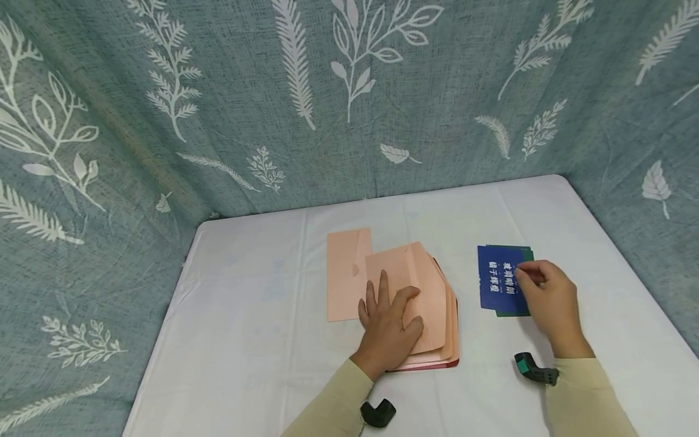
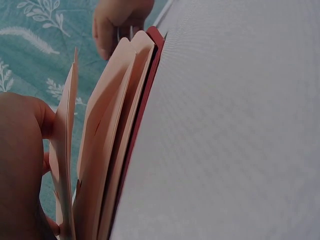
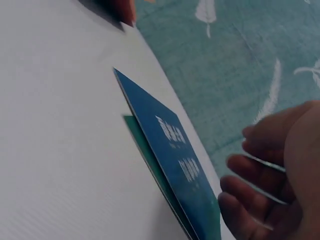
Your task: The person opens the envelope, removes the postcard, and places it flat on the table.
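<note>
My left hand (image 1: pixel 389 334) rests with spread fingers on the top peach envelope (image 1: pixel 431 303) of a pile. In the left wrist view, that envelope (image 2: pixel 64 150) stands off from the others at this end, with fingertips on its outer face. Below it are more peach envelopes (image 2: pixel 112 110) and a dark red piece (image 2: pixel 142 107) at the bottom. Over the right edge of a blue card (image 1: pixel 494 285) with white characters is my right hand (image 1: pixel 553 300). Its fingers are loosely bent, the fingertips close to the card. A green card (image 3: pixel 142 145) lies partly hidden under the blue one.
Another peach envelope (image 1: pixel 341 279) lies flat left of the pile, partly overlapped by it. All of this is on a white-covered table (image 1: pixel 246 328). A teal curtain with white leaf prints (image 1: pixel 246 91) hangs behind and at both sides.
</note>
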`<state>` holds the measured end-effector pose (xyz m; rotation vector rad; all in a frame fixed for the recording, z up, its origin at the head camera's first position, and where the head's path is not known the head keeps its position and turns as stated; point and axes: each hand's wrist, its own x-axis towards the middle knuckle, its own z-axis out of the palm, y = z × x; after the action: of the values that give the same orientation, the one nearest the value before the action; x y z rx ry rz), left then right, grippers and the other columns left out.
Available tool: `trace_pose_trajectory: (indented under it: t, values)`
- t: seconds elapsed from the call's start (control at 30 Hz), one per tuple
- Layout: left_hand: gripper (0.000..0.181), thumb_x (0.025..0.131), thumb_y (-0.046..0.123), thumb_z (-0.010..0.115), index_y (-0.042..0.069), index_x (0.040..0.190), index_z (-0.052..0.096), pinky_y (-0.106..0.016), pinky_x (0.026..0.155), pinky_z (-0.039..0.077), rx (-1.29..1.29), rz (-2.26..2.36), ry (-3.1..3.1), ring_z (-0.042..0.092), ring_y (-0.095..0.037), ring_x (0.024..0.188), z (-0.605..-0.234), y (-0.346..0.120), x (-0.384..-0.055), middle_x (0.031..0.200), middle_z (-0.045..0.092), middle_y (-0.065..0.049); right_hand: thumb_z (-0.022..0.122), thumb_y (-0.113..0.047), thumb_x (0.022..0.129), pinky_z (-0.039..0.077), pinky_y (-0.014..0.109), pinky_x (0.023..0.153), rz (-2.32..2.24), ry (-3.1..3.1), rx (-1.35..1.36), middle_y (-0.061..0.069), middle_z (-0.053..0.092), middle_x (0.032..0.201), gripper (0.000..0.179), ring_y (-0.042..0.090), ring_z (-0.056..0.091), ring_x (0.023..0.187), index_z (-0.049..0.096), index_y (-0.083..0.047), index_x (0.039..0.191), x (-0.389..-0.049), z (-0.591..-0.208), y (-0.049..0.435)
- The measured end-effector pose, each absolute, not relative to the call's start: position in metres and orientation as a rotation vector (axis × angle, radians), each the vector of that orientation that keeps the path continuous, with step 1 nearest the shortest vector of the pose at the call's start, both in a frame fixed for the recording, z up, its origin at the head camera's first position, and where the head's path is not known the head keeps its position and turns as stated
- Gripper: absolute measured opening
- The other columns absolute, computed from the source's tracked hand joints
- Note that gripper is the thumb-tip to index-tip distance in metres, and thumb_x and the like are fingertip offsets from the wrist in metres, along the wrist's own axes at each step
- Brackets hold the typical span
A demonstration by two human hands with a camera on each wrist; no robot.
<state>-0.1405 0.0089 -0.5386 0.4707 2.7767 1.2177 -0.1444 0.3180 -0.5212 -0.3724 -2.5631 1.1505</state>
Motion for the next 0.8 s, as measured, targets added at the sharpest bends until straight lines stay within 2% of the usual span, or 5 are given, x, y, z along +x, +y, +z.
trace_pose_trajectory:
  t: [0.23,0.33,0.4,0.53,0.8]
  values:
    - [0.052,0.094,0.030,0.054,0.028,0.146,0.060,-0.079,0.115,-0.002,0.474,1.214,2.776,-0.005,-0.049,0.161,-0.539,0.009,-0.141,0.180,0.005,-0.018,0.074,-0.006,0.104,0.046,0.012,0.082,1.157,-2.518,0.078,0.017,0.070,0.114,0.022,0.030,0.068,0.101,0.073,0.004,0.123,-0.146,-0.528,0.287]
    - [0.052,0.095,0.031,0.054,0.028,0.146,0.060,-0.079,0.115,-0.001,0.473,1.203,2.781,-0.005,-0.049,0.161,-0.539,0.009,-0.141,0.180,0.005,-0.018,0.076,-0.005,0.102,0.056,0.027,0.086,1.163,-2.533,0.269,0.016,0.070,0.123,0.031,0.032,0.068,0.109,0.071,0.001,0.132,-0.147,-0.533,0.272]
    - [0.052,0.095,0.032,0.054,0.028,0.147,0.060,-0.079,0.116,-0.002,0.471,1.188,2.782,-0.006,-0.049,0.161,-0.540,0.009,-0.141,0.180,0.005,-0.018,0.077,-0.008,0.102,0.057,0.045,0.095,1.173,-2.573,0.385,0.016,0.067,0.137,0.040,0.036,0.064,0.123,0.068,-0.002,0.141,-0.146,-0.535,0.262]
    - [0.053,0.096,0.034,0.055,0.027,0.149,0.060,-0.079,0.116,-0.001,0.473,1.164,2.783,-0.006,-0.050,0.161,-0.540,0.008,-0.142,0.180,0.004,-0.018,0.075,-0.023,0.105,0.042,0.069,0.110,1.151,-2.729,0.546,0.015,0.049,0.163,0.056,0.043,0.045,0.148,0.059,-0.009,0.157,-0.143,-0.538,0.247]
    - [0.059,0.102,0.041,0.061,0.026,0.159,0.055,-0.079,0.117,0.001,0.467,1.117,2.792,-0.004,-0.049,0.162,-0.541,0.008,-0.142,0.179,0.004,-0.022,0.072,-0.029,0.106,0.022,0.078,0.115,1.005,-2.995,0.574,0.017,0.037,0.172,0.057,0.047,0.025,0.158,0.059,-0.009,0.158,-0.140,-0.539,0.239]
